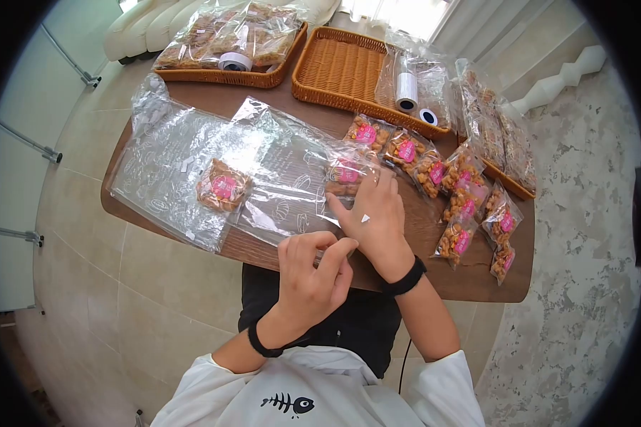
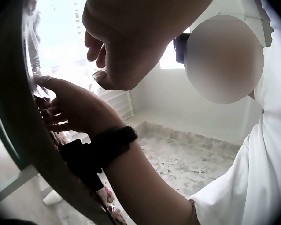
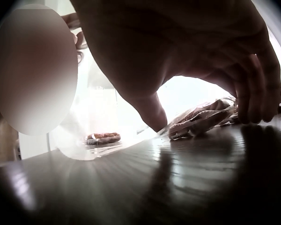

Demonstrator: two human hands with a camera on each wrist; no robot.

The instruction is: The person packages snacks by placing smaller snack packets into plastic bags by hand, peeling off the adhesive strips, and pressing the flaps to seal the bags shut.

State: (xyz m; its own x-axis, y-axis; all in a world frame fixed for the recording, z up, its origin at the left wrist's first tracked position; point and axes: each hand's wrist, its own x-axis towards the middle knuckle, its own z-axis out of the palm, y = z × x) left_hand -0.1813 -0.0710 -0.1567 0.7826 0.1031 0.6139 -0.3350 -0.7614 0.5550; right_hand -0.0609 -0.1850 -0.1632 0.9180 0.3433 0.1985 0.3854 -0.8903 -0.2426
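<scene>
Pressing down with spread fingers, the right hand (image 1: 377, 213) pins a snack bag (image 1: 349, 174) on the table (image 1: 434, 274). The left hand (image 1: 310, 277), fingers curled, seems to pinch something small; contents unclear. Keep the bag flat and steady.

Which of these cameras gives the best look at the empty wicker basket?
The head view: the empty basket shows whole from above, at the table's far edge. Neither wrist view shows it; they show mostly the hands.
</scene>
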